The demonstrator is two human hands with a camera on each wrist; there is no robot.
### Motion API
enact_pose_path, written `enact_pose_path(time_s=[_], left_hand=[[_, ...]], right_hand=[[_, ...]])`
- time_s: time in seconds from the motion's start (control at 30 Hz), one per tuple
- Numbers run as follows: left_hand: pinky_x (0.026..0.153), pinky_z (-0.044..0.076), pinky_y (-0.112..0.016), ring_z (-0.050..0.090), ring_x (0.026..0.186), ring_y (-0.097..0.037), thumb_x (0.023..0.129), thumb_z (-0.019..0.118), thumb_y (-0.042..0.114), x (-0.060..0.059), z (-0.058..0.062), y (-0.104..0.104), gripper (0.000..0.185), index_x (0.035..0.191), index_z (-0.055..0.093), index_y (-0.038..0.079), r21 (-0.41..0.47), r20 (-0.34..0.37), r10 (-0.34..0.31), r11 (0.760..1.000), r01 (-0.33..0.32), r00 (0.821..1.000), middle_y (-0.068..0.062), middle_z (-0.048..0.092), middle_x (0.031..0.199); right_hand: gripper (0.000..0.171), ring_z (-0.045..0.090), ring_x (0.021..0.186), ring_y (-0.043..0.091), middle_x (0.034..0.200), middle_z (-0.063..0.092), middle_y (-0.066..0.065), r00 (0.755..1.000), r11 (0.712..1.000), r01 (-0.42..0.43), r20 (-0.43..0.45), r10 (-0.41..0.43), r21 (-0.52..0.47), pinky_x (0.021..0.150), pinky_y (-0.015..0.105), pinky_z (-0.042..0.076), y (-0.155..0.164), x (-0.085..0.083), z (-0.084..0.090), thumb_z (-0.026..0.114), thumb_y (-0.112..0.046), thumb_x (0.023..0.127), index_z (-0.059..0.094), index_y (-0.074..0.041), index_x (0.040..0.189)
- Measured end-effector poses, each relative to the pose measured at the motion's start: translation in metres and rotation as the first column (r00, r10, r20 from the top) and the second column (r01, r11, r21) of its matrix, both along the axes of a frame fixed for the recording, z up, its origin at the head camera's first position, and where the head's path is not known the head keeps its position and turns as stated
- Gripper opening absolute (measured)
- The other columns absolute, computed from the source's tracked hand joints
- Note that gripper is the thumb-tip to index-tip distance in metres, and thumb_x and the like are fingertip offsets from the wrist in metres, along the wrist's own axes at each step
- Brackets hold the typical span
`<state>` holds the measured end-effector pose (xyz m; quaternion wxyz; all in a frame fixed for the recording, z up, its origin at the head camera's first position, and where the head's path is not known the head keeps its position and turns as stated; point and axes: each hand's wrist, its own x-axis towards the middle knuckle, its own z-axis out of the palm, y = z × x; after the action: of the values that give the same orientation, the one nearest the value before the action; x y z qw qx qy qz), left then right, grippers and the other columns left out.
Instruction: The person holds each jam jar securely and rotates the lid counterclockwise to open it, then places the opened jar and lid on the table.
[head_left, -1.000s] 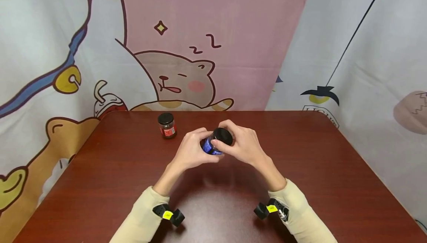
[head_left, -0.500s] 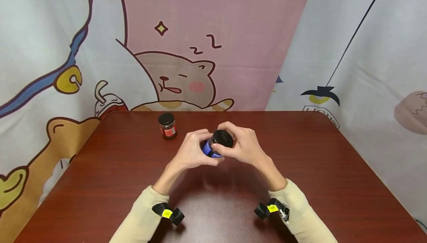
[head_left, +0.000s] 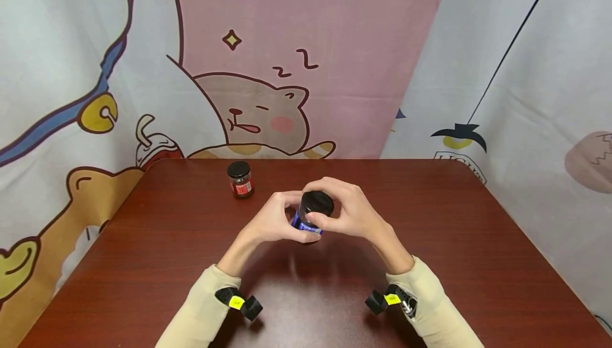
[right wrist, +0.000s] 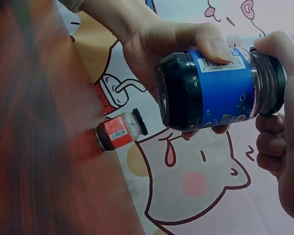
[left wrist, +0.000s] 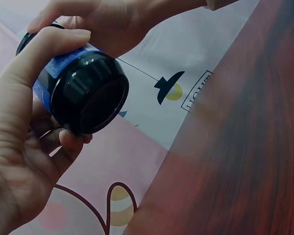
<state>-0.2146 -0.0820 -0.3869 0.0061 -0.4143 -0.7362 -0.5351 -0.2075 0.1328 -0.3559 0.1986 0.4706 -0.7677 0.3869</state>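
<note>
The head view shows us both hands meeting around one blue-labelled jar [head_left: 306, 225], which lies between the fingers of the left hand [head_left: 274, 221] and those of the right hand [head_left: 354, 211]. We see the left hand grasping the jar's body, its thumb on the side nearer us and its other fingers around the far side. The right hand is grasping too: we find its thumb and fingers curled about the black lid [head_left: 317, 202], above the left fingertips. From the left wrist we look at the jar's dark base [left wrist: 99, 102], framed by the left thumb above and the left fingertips below, so we can tell that it is lifted off the table [head_left: 454, 242]. From the right wrist we make out a barcode [right wrist: 223, 65] on the blue label [right wrist: 225, 95], directly by the left thumb tip, while clear glass shows between the label and the lid in the right fingers. Beyond the left fingers and to their left, well apart from them, we see a red-labelled jar [head_left: 241, 180] standing upright on the table, a black lid on it as well. Behind the fingers, past the table's far edge, we see a cloth [head_left: 363, 50] printed with a sleeping cartoon animal.
</note>
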Motion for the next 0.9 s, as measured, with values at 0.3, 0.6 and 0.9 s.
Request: enact_pose_path(time_s=[0.3,0.6,0.9], left_hand=[[0.060,0.054,-0.034,0.062,0.076,-0.015,0.068,0.090,0.012,0.003,0.002,-0.001,0.044,0.108,0.072,0.009,0.039,0.085,0.035,0.999,-0.038,0.996,0.000,0.071,0.091],[0.056,0.047,-0.031,0.054,0.067,-0.011,0.069,0.090,0.032,0.005,0.006,0.005,0.032,0.093,0.072,0.019,0.005,-0.154,0.265,0.964,-0.267,0.952,0.009,0.060,0.077],[0.060,0.049,-0.029,0.055,0.072,-0.009,0.065,0.089,0.045,0.014,0.010,0.012,0.046,0.096,0.073,0.015,-0.110,-0.350,0.499,0.819,-0.564,0.793,0.007,0.058,0.081]], right_hand=[[0.040,0.044,0.084,0.007,0.095,0.049,-0.008,1.000,0.996,-0.025,0.021,0.023,0.091,0.068,0.031,0.043,0.002,0.004,0.009,0.065,-0.030,0.096,0.063,-0.020,0.135],[0.053,0.054,0.099,0.010,0.114,0.057,-0.004,0.993,0.989,0.105,0.051,-0.110,0.103,0.082,0.034,0.048,0.005,0.001,0.007,0.068,-0.038,0.095,0.055,-0.019,0.143],[0.044,0.054,0.080,0.010,0.093,0.060,-0.005,0.968,0.972,0.224,0.101,-0.230,0.069,0.068,0.030,0.046,0.010,-0.003,0.004,0.077,-0.036,0.090,0.059,-0.014,0.123]])
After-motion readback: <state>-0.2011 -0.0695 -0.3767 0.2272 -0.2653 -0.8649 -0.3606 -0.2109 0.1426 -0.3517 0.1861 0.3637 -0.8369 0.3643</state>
